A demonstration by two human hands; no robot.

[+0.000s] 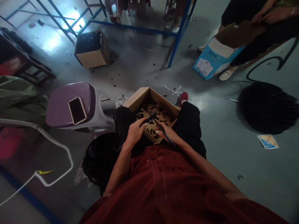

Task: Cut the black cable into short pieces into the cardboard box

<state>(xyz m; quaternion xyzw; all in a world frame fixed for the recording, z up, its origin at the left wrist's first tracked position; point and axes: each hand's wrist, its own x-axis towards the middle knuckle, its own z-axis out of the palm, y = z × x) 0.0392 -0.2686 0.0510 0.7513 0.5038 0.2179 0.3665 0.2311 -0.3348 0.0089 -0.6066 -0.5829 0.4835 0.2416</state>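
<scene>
My left hand point(136, 131) is closed around a black rod-like piece point(149, 118), its thicker end pointing away from me. In my right hand point(168, 133) is a slim black-handled tool point(168, 138); its thin front end crosses close to the black piece, and whether they touch I cannot tell. Both hands are over a shallow open cardboard box point(137, 95) between my knees. Many small black bits point(161, 113) lie scattered across its bottom.
A phone point(77, 110) lies on a purple stool point(58, 102) to the left. Coiled black material sits in a heap point(268, 107) at right and another point(100, 158) at left. Beyond are a filled carton point(92, 59), a blue table frame point(174, 51) and a person's blue-white box point(210, 59).
</scene>
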